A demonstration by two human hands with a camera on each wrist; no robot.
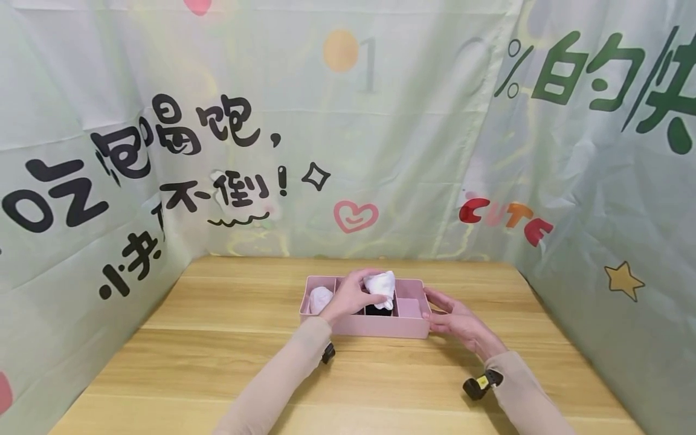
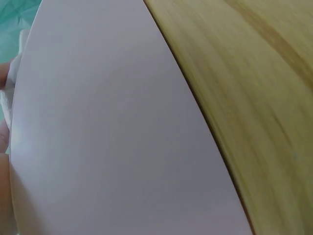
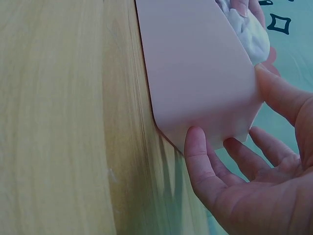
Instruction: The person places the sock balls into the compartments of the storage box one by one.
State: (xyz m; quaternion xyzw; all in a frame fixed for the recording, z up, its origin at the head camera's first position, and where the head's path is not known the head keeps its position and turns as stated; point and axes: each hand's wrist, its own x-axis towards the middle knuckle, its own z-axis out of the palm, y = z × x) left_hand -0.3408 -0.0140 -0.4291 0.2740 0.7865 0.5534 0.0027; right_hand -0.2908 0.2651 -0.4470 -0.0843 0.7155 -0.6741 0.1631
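Note:
A long pink divided box [image 1: 375, 327] sits on the wooden table. My left hand [image 1: 350, 296] reaches over its front wall and grips a white cloth bundle [image 1: 382, 284] between thumb and fingers. Just beneath the bundle, a black item [image 1: 379, 310] shows in a compartment. Another white bundle [image 1: 321, 298] lies in the leftmost compartment, while the hand covers part of the one beside it. At the right end, my right hand [image 1: 459, 320] holds the box, thumb at the front top corner and fingers against the end wall [image 3: 215, 132].
The wooden table [image 1: 244, 374] extends around the box. Printed cloth [image 1: 380, 151] hangs behind it and along both sides. A dark wrist camera [image 1: 478, 386] is strapped to the right wrist, and another [image 1: 328, 353] shows below the left.

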